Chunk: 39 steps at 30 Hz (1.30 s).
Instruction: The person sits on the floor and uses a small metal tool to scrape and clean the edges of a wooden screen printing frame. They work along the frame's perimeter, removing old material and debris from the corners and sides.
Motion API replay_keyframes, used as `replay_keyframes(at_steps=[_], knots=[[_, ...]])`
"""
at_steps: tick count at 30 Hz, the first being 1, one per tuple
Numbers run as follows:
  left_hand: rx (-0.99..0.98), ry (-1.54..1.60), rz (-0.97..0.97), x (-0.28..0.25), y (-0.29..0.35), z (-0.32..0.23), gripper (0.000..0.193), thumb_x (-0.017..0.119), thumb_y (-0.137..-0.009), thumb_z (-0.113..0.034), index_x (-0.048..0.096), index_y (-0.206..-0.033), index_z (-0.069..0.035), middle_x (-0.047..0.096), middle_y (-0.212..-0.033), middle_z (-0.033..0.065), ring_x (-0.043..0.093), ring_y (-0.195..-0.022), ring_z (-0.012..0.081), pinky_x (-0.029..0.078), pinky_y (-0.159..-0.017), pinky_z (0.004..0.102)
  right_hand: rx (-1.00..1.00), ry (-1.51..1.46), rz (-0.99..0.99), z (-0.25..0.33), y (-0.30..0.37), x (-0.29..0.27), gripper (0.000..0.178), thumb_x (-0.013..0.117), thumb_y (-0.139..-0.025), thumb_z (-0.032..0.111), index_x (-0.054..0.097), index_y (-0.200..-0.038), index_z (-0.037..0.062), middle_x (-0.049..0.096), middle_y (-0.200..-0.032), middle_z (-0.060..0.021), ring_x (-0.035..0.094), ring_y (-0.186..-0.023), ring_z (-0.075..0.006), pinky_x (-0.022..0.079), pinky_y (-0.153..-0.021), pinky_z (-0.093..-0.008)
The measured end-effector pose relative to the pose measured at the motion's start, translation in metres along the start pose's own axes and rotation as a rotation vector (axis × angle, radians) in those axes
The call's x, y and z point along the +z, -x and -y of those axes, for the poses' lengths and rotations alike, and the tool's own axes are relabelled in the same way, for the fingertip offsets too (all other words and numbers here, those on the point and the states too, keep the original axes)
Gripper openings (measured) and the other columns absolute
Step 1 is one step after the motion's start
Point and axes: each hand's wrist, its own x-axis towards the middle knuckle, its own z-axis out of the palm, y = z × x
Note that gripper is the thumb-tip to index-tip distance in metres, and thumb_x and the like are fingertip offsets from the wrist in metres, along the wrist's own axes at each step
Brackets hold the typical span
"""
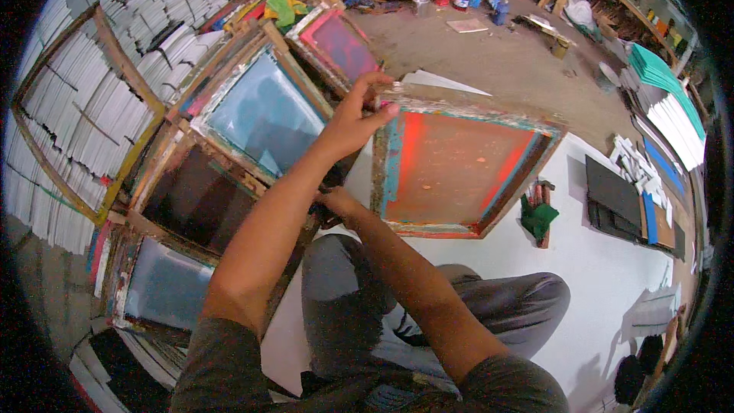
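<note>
- Left hand (353,121), at 12 o'clock from the middle of the view: its fingers are closed on the corner of the orange-marked screen (462,172), thumb on the near side.
- That screen sits at 3 o'clock, gripped at its 10 o'clock corner, with its wooden frame streaked with paint.
- Right hand (342,205), just off the middle toward 8 o'clock, is partly hidden by the left forearm; I cannot tell what its fingers hold, or how wide they are.
- Other framed screens lie left of the hands: a blue one (264,115) at 10 o'clock, a dark one (195,197) at 9, a grey-blue one (167,287) at 8.
- A green cloth (540,218) lies between 3 and 4 o'clock on a white surface (589,271), near the orange-marked screen.
- Black sheets (613,193) lie farther out at 3 o'clock.
- Stacked white sheets (73,126) stand between 9 and 10 o'clock.
</note>
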Motion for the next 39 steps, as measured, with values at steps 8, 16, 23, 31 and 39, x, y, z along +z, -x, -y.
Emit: replay_keyframes(at_steps=[8, 16, 23, 31, 39], knots=[[0.002, -0.514, -0.181, 0.023, -0.004, -0.06, 0.062, 0.089, -0.075, -0.051, 0.061, -0.106, -0.004, 0.069, -0.102, 0.0158, 0.067, -0.096, 0.0331, 0.053, -0.085, 0.0437, -0.048, 0.246, -0.074, 0.024, 0.166, -0.039, 0.045, 0.066, -0.102, 0.042, 0.061, -0.128, 0.0056, 0.069, -0.107, -0.0066, 0.065, -0.097, -0.017, 0.053, -0.081, -0.0349], [0.105, -1.173, -0.053, 0.063, 0.0, -0.118, 0.09, 0.062, -0.073, -0.088, 0.071, -0.114, -0.009, 0.073, -0.112, 0.0187, 0.067, -0.111, 0.0336, 0.044, -0.101, 0.0533, -0.333, 0.005, -0.45, 0.043, 0.312, -0.117, 0.045, 0.054, -0.108, 0.04, 0.058, -0.135, 0.0045, 0.072, -0.108, -0.0092, 0.069, -0.098, -0.0194, 0.057, -0.085, -0.0351], [0.177, -1.244, -0.017, 0.141, -0.008, -0.124, 0.093, 0.058, -0.077, -0.087, 0.073, -0.11, -0.002, 0.074, -0.11, 0.0176, 0.067, -0.111, 0.0344, 0.043, -0.104, 0.0544, -0.593, -0.124, -0.694, 0.057, 0.366, -0.176, 0.041, 0.055, -0.108, 0.033, 0.059, -0.134, 0.0001, 0.071, -0.104, -0.0072, 0.069, -0.096, -0.0169, 0.056, -0.086, -0.0328], [0.306, -1.227, -0.012, 0.208, -0.024, -0.123, 0.084, 0.059, -0.082, -0.082, 0.073, -0.106, -0.003, 0.074, -0.105, 0.0152, 0.069, -0.103, 0.0315, 0.051, -0.089, 0.0487, -0.661, -0.129, -0.835, 0.047, 0.371, -0.203, 0.041, 0.058, -0.107, 0.034, 0.062, -0.132, 0.001, 0.07, -0.11, -0.0054, 0.064, -0.096, -0.0132, 0.052, -0.088, -0.0313], [0.235, -1.249, 0.002, 0.225, -0.031, -0.127, 0.081, 0.056, -0.085, -0.08, 0.072, -0.106, -0.004, 0.073, -0.103, 0.0118, 0.068, -0.101, 0.0299, 0.051, -0.085, 0.0479, -0.622, -0.187, -0.865, 0.018, 0.376, -0.224, 0.039, 0.049, -0.111, 0.033, 0.057, -0.136, 0.004, 0.074, -0.107, -0.012, 0.073, -0.091, -0.0201, 0.059, -0.081, -0.0355]])
